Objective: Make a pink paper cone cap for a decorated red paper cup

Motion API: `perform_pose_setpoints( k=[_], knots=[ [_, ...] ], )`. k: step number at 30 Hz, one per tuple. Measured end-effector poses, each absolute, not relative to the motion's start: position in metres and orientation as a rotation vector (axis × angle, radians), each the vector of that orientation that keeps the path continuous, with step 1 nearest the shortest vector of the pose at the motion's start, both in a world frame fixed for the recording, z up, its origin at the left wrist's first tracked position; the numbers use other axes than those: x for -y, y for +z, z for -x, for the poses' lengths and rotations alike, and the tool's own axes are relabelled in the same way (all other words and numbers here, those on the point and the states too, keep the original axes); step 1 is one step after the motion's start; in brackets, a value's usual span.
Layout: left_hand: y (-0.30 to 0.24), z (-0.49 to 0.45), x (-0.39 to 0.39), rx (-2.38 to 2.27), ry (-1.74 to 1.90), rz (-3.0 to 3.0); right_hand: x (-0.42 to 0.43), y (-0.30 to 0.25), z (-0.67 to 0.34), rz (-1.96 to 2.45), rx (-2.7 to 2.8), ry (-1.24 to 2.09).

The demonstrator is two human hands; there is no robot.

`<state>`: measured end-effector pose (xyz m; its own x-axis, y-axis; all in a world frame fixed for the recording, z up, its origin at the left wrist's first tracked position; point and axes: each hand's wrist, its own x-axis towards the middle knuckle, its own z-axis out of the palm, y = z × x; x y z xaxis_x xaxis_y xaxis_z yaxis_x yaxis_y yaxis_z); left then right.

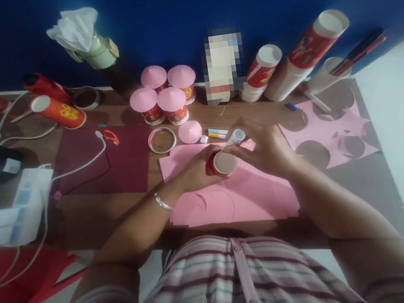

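My left hand is wrapped round a red paper cup, which stands bottom up so its pale round base faces me. My right hand grips a translucent white glue stick close to the far edge of that base; whether they touch I cannot tell. Under both hands lies a stack of pink paper, with curved lines on its top sheet. Just beyond the stack is a pink paper cone. Several red cups with pink cone tops stand together behind it.
A roll of tape and markers lie beyond the paper. Cut pink scraps are on the right. Tall stacks of paper cups stand at the back. A white cable crosses a dark red sheet on the left.
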<state>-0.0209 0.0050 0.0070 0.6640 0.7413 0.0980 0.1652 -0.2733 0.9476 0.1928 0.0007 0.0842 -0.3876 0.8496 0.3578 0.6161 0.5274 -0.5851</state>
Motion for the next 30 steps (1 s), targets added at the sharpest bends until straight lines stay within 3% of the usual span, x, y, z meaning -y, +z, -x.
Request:
perform_pose_setpoints(
  k=[30],
  knots=[
    [0.002,0.022,-0.006,-0.741,0.648,-1.789,-0.004,0.079,-0.183,1.118,2.207,0.505]
  ],
)
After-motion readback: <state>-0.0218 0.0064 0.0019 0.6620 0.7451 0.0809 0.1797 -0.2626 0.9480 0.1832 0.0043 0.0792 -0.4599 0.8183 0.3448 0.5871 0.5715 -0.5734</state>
